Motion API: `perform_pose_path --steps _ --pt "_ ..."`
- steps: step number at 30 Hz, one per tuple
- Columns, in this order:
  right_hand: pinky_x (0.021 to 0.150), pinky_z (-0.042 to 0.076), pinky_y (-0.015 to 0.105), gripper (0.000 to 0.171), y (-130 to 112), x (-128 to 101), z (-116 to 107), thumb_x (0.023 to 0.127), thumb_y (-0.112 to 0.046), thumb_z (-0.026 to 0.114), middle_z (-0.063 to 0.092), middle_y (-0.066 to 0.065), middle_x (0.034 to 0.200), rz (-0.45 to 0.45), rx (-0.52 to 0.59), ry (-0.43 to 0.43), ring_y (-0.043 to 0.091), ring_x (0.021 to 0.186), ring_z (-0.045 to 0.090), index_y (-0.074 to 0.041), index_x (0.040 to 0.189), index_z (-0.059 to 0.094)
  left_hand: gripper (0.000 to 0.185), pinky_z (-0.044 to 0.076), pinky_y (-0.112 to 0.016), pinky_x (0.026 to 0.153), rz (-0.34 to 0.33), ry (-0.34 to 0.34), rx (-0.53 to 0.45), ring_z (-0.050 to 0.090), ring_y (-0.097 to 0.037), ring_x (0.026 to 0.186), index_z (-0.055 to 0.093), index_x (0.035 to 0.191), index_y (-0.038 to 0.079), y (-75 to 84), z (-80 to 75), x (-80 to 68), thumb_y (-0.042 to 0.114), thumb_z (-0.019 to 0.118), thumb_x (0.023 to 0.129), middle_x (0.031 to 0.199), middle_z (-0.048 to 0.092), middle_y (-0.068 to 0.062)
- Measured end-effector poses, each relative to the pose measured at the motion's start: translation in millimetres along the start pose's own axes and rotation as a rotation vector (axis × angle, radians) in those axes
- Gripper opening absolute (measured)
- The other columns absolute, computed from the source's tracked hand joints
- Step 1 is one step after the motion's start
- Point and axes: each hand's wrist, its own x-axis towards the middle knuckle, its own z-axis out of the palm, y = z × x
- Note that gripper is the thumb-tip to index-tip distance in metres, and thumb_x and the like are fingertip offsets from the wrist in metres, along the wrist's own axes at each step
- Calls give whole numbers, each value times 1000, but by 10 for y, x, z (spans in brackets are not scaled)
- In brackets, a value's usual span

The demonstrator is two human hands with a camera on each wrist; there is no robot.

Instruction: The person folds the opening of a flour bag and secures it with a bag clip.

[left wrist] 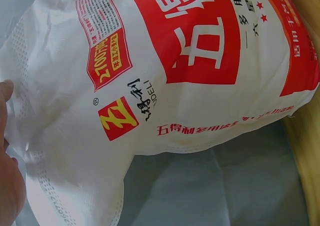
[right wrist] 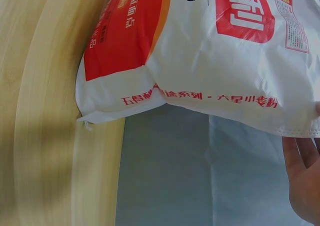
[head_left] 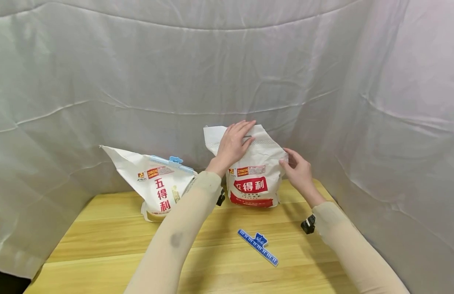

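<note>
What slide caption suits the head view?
Left hand and right hand on one white bag, blue clip lying in front.

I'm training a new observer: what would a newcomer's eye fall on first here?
Probably the right bag, white with bold red print, standing toward the back of the table, with left fingers at its top and right fingers at its right edge. Next, the dark blue clip lying on the table in front of it. Then the left bag, with a light blue clip across its top.

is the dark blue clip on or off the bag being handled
Off: the dark blue clip lies on the table, apart from the bag.
</note>
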Motion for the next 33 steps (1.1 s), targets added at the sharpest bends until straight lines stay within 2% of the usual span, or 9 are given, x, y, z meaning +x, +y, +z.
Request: perform_pose_path --steps 7,13,19,22,27,30,33 --pt "99 55 52 38 5 13 -5 101 -10 68 69 27 127 -26 -30 23 40 116 68 1 137 62 51 34 -36 120 49 100 -42 58 -24 132 56 150 13 -25 43 6 20 69 101 141 65 -7" --pt "96 56 52 34 12 6 4 101 -12 68 71 26 123 -26 -66 44 39 113 70 1 133 65 46 41 -35 114 48 136 -57 62 -24 123 62 144 12 -18 69 -6 19 72 100 128 70 -6" --pt "91 59 43 30 17 5 20 100 -10 70 72 25 120 -38 -76 71 38 109 71 2 128 68 41 45 -36 109 66 178 -79 64 -24 115 66 138 12 -31 85 -14 16 74 98 120 72 -5" --pt "89 60 39 28 18 20 20 100 -9 70 73 24 117 -42 -85 82 37 107 72 1 126 69 35 47 -36 106 91 212 -84 66 -24 110 69 131 11 -41 80 -2 15 75 97 115 73 -5" --pt "89 61 39 24 10 26 16 99 -6 70 74 24 117 -50 -82 85 38 106 73 2 122 70 22 49 -37 98 123 249 -101 66 -24 102 74 116 9 -39 54 -15 12 78 94 104 73 -5" --pt "87 60 26 23 4 18 14 99 -5 70 74 24 117 -51 -70 84 38 107 73 3 120 70 16 50 -37 96 138 259 -110 66 -24 98 75 109 8 -34 40 -35 11 79 93 100 73 -4" --pt "81 53 10 21 1 14 16 99 -5 70 74 24 116 -57 -56 87 37 107 73 3 118 71 11 50 -38 95 148 270 -109 66 -24 96 75 103 8 -31 28 -47 10 79 93 97 73 -4"
